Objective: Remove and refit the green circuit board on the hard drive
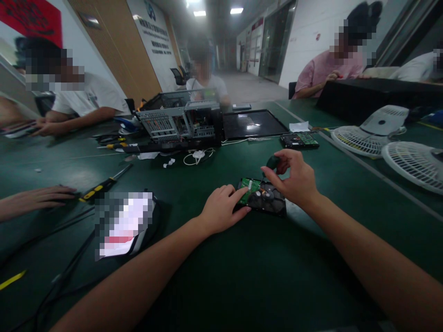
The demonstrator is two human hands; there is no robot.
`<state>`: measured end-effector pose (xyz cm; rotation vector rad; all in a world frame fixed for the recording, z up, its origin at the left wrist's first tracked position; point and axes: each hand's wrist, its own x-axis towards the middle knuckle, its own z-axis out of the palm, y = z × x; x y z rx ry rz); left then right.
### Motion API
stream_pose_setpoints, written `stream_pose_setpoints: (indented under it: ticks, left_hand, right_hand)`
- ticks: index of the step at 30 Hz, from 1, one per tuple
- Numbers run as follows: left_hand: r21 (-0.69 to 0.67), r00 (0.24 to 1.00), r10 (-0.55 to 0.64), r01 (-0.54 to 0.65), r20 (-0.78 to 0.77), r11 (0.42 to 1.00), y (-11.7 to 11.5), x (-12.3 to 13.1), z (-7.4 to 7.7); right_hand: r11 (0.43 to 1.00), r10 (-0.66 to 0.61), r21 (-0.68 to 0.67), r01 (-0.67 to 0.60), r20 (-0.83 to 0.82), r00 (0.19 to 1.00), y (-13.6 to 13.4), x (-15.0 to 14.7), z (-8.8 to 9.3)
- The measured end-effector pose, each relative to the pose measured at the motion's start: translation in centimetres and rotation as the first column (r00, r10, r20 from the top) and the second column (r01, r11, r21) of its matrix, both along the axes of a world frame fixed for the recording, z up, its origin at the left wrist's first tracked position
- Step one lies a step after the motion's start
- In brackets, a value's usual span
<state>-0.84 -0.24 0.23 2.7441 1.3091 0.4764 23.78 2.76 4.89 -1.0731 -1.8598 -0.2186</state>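
A hard drive (254,203) lies flat on the green table, its green circuit board facing up at the left end. My left hand (221,208) grips that end, fingers over the board and thumb along the near edge. Above the drive, my right hand (296,177) is closed around a screwdriver (273,162) with a dark green handle. Its thin shaft points down at the drive; whether the tip touches a screw is too small to tell.
An open computer case (173,123) stands beyond, beside a black panel (254,123). Another hard drive (299,140) and white fan grilles (358,139) are to the right. Leftward are a lit screen (126,223), a yellow-black screwdriver (100,188) and a co-worker's hand (44,196). Other people sit around.
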Motion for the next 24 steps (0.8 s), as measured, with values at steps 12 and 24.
stream_pose_setpoints:
  ticks: [12,24]
  left_hand:
    - [0.002,1.000,0.001,-0.001,0.002,1.000,0.02,0.02,-0.11]
    - [0.011,1.000,-0.003,0.003,0.000,1.000,-0.02,-0.01,-0.12]
  right_hand:
    - [0.999,0.035,0.009,-0.034,-0.028,0.999,0.03,-0.20,0.03]
    - [0.995,0.050,0.086,-0.051,0.016,0.999,0.52,0.13,-0.34]
